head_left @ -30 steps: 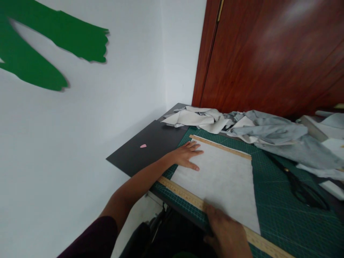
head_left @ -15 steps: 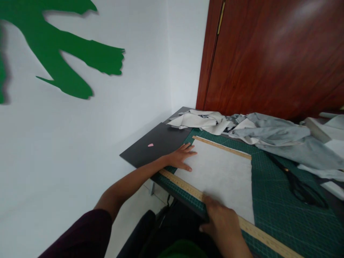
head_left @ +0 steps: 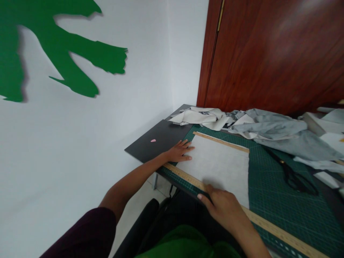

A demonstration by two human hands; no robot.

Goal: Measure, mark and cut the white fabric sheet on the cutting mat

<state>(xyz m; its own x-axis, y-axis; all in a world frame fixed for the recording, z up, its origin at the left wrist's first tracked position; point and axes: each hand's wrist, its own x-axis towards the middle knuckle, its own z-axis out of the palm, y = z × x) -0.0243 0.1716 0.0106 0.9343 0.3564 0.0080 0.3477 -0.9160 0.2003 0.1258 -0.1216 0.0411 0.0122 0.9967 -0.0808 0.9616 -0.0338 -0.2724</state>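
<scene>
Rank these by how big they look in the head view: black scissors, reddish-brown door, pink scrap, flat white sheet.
1. Reddish-brown door
2. Flat white sheet
3. Black scissors
4. Pink scrap

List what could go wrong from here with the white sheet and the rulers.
1. The far ruler lies across the sheet with neither hand on it, so a nudge might knock it askew.
2. The left hand is at the sheet's left edge; the right edge has no hand on it and could shift.
3. The near ruler, under the right hand, might pivot if pressed unevenly.
</scene>
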